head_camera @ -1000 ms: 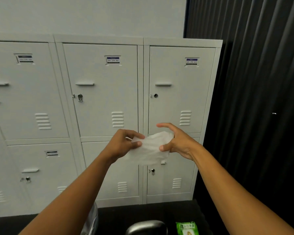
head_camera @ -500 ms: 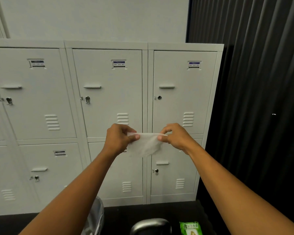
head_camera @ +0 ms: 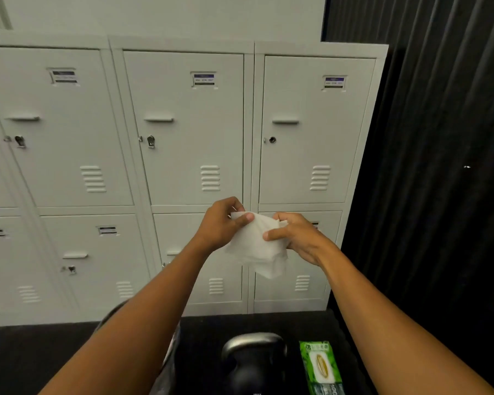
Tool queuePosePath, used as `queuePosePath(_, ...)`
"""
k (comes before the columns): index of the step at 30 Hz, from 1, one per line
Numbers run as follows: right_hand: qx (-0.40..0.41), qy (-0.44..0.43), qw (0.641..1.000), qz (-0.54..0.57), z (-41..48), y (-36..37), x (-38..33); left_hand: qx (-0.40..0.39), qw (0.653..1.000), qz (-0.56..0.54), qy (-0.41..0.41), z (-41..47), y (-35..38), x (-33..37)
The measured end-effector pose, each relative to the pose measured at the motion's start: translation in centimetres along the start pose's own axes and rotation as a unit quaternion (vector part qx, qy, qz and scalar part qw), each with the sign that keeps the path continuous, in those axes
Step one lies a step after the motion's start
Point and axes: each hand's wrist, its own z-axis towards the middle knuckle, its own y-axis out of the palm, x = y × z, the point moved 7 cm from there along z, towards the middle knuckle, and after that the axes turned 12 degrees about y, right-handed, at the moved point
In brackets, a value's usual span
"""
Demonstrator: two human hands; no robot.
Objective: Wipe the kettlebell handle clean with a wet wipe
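A white wet wipe (head_camera: 258,246) hangs between both hands at chest height, in front of the lockers. My left hand (head_camera: 221,223) pinches its upper left corner with thumb and fingers. My right hand (head_camera: 295,236) grips its right edge, thumb across the front. Far below, at the bottom of the view, the black kettlebell (head_camera: 254,372) stands on the dark floor, its grey metal handle (head_camera: 253,342) arching over the top. Neither hand is near the handle.
A green pack of wet wipes (head_camera: 321,369) lies just right of the kettlebell. A bin with a clear liner (head_camera: 169,354) sits to its left, mostly hidden by my left forearm. Grey lockers (head_camera: 183,152) fill the background; a black ribbed wall (head_camera: 439,166) stands on the right.
The hands have moved closer together and the wipe, stretched flat half a second ago, now hangs folded and bunched. The view has tilted down, showing more of the kettlebell and pack.
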Motion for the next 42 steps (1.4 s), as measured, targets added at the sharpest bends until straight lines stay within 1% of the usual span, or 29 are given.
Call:
queuePosePath(2,0.010,0.014,0.999,0.045,0.1,-0.1,1.4,0.001,1.000,0.006,-0.003,-1.1,1.2,-0.5)
queuePosePath(4,0.030,0.040,0.996,0.078,1.0,-0.6,3.9,-0.018,0.999,0.024,-0.015,-2.8,3.2,-2.0)
queuePosePath(7,0.078,0.089,0.990,0.083,2.8,-1.3,9.4,-0.071,0.996,0.052,-0.020,-7.2,7.1,-5.2)
queuePosePath(10,0.130,0.126,0.981,0.068,3.6,-1.7,14.5,-0.148,0.986,0.078,-0.017,-12.3,11.3,-8.2)
queuePosePath(13,0.142,0.159,0.976,0.045,3.9,-1.2,18.8,-0.229,0.967,0.106,0.016,-16.6,15.2,-10.2)
queuePosePath(15,0.146,0.177,0.973,0.033,4.1,-0.6,21.5,-0.266,0.955,0.121,0.049,-19.0,17.5,-11.0)
queuePosePath(19,0.150,0.210,0.966,0.009,4.6,0.8,26.8,-0.351,0.924,0.128,0.082,-23.3,21.5,-13.5)
queuePosePath(21,0.155,0.218,0.964,0.005,4.5,1.6,28.5,-0.387,0.908,0.145,0.065,-25.0,23.0,-15.8)
queuePosePath(23,0.151,0.220,0.964,0.009,4.2,3.0,29.6,-0.431,0.887,0.165,0.030,-26.6,24.3,-18.2)
queuePosePath(25,0.146,0.216,0.964,0.047,4.2,4.6,30.8,-0.462,0.868,0.179,0.000,-28.2,25.6,-20.1)
queuePosePath(26,0.149,0.213,0.961,0.092,4.1,5.2,31.6,-0.466,0.865,0.186,-0.005,-28.8,26.2,-20.7)
queuePosePath(28,0.167,0.201,0.945,0.198,3.8,5.6,32.8,-0.455,0.867,0.206,-0.004,-30.0,27.1,-21.3)
queuePosePath(29,0.171,0.193,0.941,0.219,3.8,5.5,33.2,-0.446,0.867,0.221,-0.001,-30.4,27.5,-21.6)
queuePosePath(30,0.168,0.188,0.946,0.204,3.9,5.3,33.5,-0.436,0.868,0.236,0.002,-30.8,27.7,-21.8)
queuePosePath(32,0.164,0.175,0.962,0.133,4.2,5.3,34.0,-0.417,0.872,0.256,0.006,-31.3,28.0,-21.9)
queuePosePath(33,0.162,0.182,0.965,0.099,4.4,5.5,34.5,-0.410,0.874,0.262,0.008,-31.3,28.1,-21.9)
queuePosePath(36,0.151,0.259,0.953,0.042,5.3,6.3,36.4,-0.411,0.869,0.275,0.015,-31.0,27.9,-22.1)
queuePosePath(38,0.161,0.286,0.943,-0.060,6.1,6.2,36.2,-0.419,0.864,0.278,0.016,-30.8,27.7,-22.3)
queuePosePath(39,0.186,0.293,0.932,-0.102,6.3,6.0,35.8,-0.424,0.862,0.279,0.016,-30.8,27.7,-22.5)
queuePosePath(40,0.212,0.286,0.926,-0.128,6.3,6.1,35.0,-0.431,0.858,0.279,0.015,-30.7,27.7,-22.6)
queuePosePath(41,0.235,0.250,0.929,-0.141,6.0,6.4,34.2,-0.439,0.854,0.278,0.015,-30.8,27.8,-22.6)
queuePosePath(42,0.255,0.188,0.937,-0.150,5.4,7.1,33.4,-0.444,0.853,0.275,0.016,-30.8,27.8,-22.7)
